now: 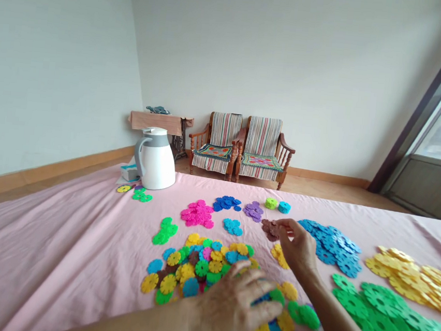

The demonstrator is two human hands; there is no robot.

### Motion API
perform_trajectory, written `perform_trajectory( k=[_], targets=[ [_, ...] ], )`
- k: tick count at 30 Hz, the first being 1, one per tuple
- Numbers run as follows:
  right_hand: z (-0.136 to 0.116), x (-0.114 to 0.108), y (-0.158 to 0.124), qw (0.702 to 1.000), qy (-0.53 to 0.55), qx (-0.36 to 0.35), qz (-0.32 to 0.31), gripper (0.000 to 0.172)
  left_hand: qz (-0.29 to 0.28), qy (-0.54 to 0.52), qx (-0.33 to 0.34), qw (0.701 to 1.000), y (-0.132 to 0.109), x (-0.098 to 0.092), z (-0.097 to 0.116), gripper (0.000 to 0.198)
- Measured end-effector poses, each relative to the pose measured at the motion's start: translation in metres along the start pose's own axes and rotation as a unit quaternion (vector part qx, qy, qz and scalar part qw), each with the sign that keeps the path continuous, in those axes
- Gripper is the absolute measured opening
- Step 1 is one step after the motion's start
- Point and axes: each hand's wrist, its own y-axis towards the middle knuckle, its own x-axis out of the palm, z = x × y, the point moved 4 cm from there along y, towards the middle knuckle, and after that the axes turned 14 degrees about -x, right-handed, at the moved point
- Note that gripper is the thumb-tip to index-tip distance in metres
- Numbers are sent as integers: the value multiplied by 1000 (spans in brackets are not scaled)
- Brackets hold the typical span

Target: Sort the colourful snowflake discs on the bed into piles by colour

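My left hand (241,300) lies over a mixed pile of notched plastic discs (202,268), its fingers spread. Yellow, green, blue, brown and pink discs show around it, and the hand hides part of the pile. Further forward, my right hand (298,245) is pinched at the edge of a small heap of brown discs (270,229); its fingertips appear to grip a brown disc there. Close by are a heap of purple discs (253,211), a few yellow discs (280,255) and a heap of large blue discs (330,245).
Pink discs (197,214), dark blue discs (226,203), light blue discs (233,226) and green discs (165,231) lie in separate heaps. Large green discs (389,317) and large yellow discs (416,278) spread at right. A white jug (156,162) stands at the back left of the pink cloth (92,236).
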Motion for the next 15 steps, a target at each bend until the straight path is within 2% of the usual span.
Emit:
perform_trajectory(
  k=[3, 6, 10, 15],
  targets=[
    [6, -8, 3, 999, -24, 16, 19, 26, 23, 51, 105, 993, 12, 20, 26, 30],
    [11, -14, 5, 998, -38, 28, 29, 27, 59, 108, 140, 982, 25, 36, 41, 28],
    [14, -16, 6, 998, -41, 33, 29, 26, 54, 119, 127, 983, 34, 40, 42, 26],
    [11, -9, 4, 1000, -26, 12, 8, 23, 8, 76, 58, 995, 27, 23, 21, 22]
  ],
)
